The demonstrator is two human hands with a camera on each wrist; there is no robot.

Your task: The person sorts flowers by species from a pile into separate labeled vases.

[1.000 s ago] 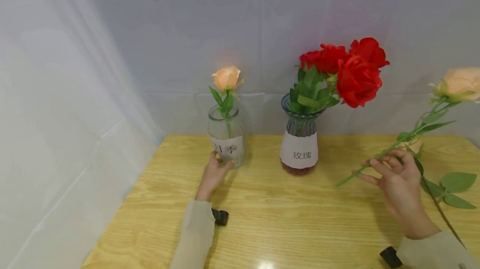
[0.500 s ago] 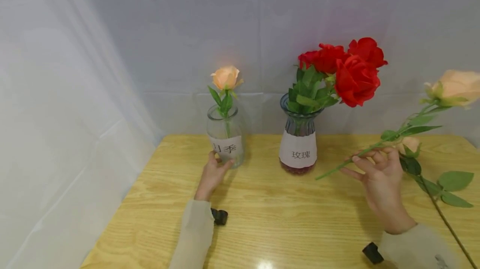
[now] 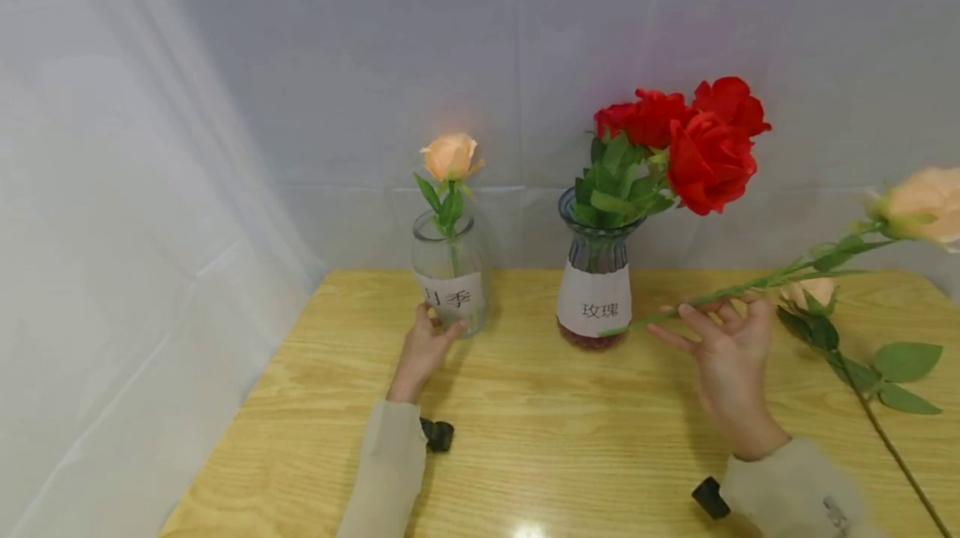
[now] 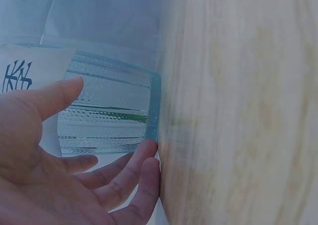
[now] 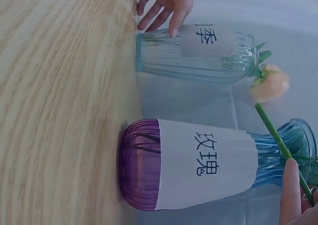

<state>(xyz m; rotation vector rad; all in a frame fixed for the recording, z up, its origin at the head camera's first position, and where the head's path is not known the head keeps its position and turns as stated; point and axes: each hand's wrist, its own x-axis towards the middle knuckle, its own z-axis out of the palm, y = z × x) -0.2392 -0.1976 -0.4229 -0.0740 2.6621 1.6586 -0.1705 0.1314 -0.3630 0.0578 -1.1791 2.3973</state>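
My left hand (image 3: 438,323) grips the base of a clear glass vase (image 3: 450,271) with a paper label; its thumb and fingers (image 4: 144,160) lie on either side of the glass. One peach rose (image 3: 452,155) stands in it. My right hand (image 3: 701,320) pinches the green stem (image 3: 757,282) of a second peach rose (image 3: 924,203) and holds it almost level above the table. The stem's cut end points left, close to a dark glass vase (image 3: 596,292) of red roses (image 3: 701,138). In the right wrist view the stem (image 5: 276,135) crosses that vase's neck (image 5: 283,150).
A third peach rose (image 3: 808,291) lies on the wooden table (image 3: 570,438) at the right, its long stem (image 3: 888,434) and leaves (image 3: 907,359) running toward the front right corner. White cloth hangs behind and at the left. The table's left edge is near the clear vase.
My right hand has carried the peach rose leftward toward the vases, and the stem has tipped flatter. The left hand has stayed on the clear vase.
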